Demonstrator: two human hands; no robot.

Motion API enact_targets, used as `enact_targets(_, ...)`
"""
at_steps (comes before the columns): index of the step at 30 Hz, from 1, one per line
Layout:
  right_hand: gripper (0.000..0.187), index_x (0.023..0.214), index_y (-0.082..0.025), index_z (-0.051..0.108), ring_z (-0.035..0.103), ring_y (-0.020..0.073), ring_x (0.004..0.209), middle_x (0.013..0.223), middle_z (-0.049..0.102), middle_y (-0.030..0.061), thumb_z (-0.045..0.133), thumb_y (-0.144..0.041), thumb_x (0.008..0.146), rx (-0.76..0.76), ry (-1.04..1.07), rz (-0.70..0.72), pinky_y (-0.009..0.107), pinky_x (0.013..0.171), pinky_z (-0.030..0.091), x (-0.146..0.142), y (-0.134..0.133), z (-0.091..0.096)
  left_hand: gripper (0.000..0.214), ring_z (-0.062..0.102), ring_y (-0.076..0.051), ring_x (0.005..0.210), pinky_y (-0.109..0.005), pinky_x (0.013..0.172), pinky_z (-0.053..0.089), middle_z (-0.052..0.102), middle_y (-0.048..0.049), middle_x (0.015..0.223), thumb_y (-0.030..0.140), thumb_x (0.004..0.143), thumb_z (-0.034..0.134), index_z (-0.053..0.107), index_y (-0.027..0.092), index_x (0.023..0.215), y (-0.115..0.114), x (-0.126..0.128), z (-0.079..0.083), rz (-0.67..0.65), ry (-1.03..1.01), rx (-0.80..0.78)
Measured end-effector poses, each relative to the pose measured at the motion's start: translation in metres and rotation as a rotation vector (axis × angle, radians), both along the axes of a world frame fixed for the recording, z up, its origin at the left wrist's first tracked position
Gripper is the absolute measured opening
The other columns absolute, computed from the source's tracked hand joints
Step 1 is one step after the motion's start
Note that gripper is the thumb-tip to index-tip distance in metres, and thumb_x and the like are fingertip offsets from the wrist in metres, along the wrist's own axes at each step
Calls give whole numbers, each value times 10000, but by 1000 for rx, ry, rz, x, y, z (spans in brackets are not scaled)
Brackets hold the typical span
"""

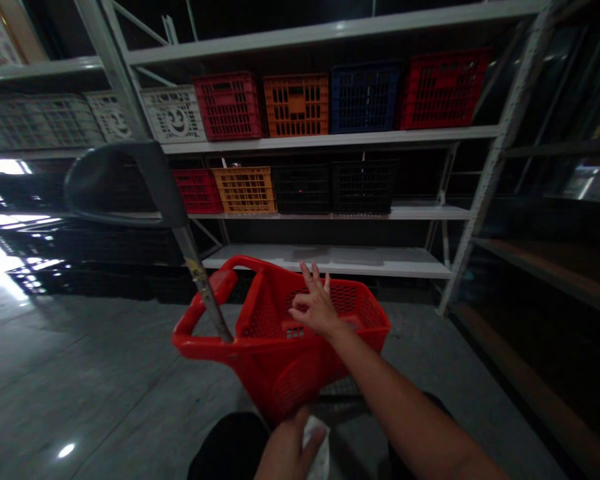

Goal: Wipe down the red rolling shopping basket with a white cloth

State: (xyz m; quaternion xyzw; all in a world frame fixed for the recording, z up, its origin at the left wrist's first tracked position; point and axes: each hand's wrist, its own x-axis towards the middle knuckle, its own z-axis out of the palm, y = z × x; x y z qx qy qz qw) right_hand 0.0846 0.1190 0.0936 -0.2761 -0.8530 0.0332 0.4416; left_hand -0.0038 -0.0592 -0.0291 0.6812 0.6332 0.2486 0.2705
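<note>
A red plastic shopping trolley basket stands on the floor in front of me, its grey pull handle raised up to the left. My right hand reaches over the basket's rear rim, fingers spread, holding nothing. Low at the bottom edge, my left hand grips a white crumpled cloth or paper close to my body.
Metal shelving faces me with red, orange, blue, black and white crates on two levels; the lowest shelf board is bare. Another rack runs along the right. Black crates are stacked at the left on the grey floor.
</note>
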Motion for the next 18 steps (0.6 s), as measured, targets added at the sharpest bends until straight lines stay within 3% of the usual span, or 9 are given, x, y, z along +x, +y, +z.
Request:
enact_targets(5,88,600,-186,601,-76,266,1346,1472,-61,-93,642,-234,661,-17,13,-1,563,1005,-92,5,-3,3,392,601,-193,942,-263,862,423,665,-89,1014,336,764,406,570,182,1086,0,-12,-10,140,-8,73)
enact_targets(8,79,599,-187,600,-63,266,1347,1473,-54,-91,639,-223,657,-4,15,-9,565,1005,-85,7,-5,6,405,588,-196,971,-279,897,414,647,-87,1067,317,735,425,576,177,1083,2,-17,-10,168,-40,65)
enact_targets(13,107,585,-184,584,-39,270,1349,1479,41,-70,643,-226,664,-51,29,-9,581,998,-81,9,-8,5,225,599,-181,794,-272,770,455,667,-48,829,355,708,508,610,181,808,12,-18,9,177,-170,109)
enact_targets(16,123,610,-197,593,38,261,1351,1453,219,-29,638,-269,698,-175,77,61,589,1006,-41,15,-14,-4,233,556,-150,636,-242,613,444,601,4,640,406,656,591,540,179,654,17,-24,19,254,-335,128)
enact_targets(18,104,677,-213,625,187,249,1327,1377,387,22,625,-305,726,-326,164,171,559,1030,60,19,-23,-17,281,537,-132,591,-223,556,422,571,25,599,426,620,634,511,175,648,20,-29,25,290,-492,126)
